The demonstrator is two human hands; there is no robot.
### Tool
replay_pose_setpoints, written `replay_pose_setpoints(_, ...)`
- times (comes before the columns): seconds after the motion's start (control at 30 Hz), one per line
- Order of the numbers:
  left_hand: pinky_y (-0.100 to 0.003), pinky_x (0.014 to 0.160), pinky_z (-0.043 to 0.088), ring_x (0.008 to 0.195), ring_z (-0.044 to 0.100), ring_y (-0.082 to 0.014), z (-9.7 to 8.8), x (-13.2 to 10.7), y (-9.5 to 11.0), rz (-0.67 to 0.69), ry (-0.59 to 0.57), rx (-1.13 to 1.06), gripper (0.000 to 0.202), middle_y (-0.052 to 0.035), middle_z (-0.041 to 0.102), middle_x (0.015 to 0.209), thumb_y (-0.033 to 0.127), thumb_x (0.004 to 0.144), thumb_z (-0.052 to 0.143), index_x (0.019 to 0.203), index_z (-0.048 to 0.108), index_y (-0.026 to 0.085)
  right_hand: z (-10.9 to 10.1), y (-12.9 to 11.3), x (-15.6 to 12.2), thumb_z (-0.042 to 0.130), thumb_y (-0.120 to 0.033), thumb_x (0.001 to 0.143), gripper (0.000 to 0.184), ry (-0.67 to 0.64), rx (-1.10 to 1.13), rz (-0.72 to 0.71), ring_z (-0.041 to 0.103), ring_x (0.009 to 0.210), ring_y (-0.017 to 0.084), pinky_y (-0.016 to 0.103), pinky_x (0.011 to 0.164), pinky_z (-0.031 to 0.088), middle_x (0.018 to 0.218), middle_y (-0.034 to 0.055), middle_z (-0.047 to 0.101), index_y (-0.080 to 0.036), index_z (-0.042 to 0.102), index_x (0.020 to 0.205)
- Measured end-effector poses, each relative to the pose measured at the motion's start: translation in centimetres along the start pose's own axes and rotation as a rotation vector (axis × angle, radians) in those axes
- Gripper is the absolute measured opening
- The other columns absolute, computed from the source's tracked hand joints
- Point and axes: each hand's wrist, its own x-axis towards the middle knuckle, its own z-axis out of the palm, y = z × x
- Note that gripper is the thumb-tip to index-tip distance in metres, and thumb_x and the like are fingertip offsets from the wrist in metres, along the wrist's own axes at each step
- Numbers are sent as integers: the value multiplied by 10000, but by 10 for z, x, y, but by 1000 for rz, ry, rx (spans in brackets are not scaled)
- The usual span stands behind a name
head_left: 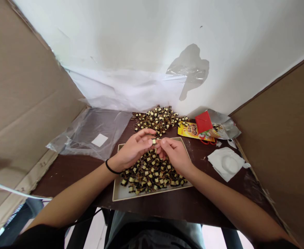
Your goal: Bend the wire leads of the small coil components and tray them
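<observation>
My left hand (134, 148) and my right hand (173, 152) meet above a beige tray (119, 195). Together their fingertips pinch one small black-and-cream component (154, 140). The tray holds a heap of several similar small components (152, 174) with thin wire legs. A second heap of the same parts (158, 119) lies on the dark table just beyond the tray, against the wall. A black band circles my left wrist.
Clear plastic sheeting (95, 129) with a white label lies at the left. A yellow snack packet (190, 131), a red packet (203, 121) and a white paper piece (227, 163) lie at the right. Cardboard walls (284, 138) flank both sides.
</observation>
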Motion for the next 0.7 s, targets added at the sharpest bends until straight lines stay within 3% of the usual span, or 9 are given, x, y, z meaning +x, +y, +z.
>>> replay_pose_setpoints(0.13,-261,767,479,788,609,-113,0,0,0,-144,-36,-158,390,0,643,856,285,660,786,997,608,206,1,0,-4,601,-313,793,119,179,-245,-266,504,630,120,251,572,410,735,0,554,-210,552,826)
replay_pose_setpoints(0.23,-273,762,485,841,631,-145,-1,-1,-1,-150,-86,-170,395,-35,665,935,279,672,781,1012,594,207,2,-2,-7,627,-251,760,188,164,-359,-403,497,647,124,257,579,424,813,8,554,-226,542,925)
replay_pose_setpoints(0.33,-263,736,490,856,638,-161,-1,-1,-2,-135,-125,-173,407,-53,668,955,255,677,781,1032,588,205,3,-6,-10,627,-236,763,154,160,-474,-512,478,630,126,263,572,416,793,8,556,-222,557,900)
replay_pose_setpoints(0.53,-280,791,493,873,636,-160,-2,-2,-2,-139,-130,-146,411,-50,661,977,273,679,784,1038,593,214,2,-7,-10,597,-204,799,73,172,-536,-569,484,631,130,264,566,414,786,15,574,-216,570,866)
replay_pose_setpoints(0.7,-237,712,486,805,631,-138,0,-3,-2,-107,-94,-121,390,-34,657,916,282,671,790,1009,610,209,2,-5,-9,611,-215,795,104,169,-551,-612,524,666,146,276,569,434,827,31,604,-222,587,895)
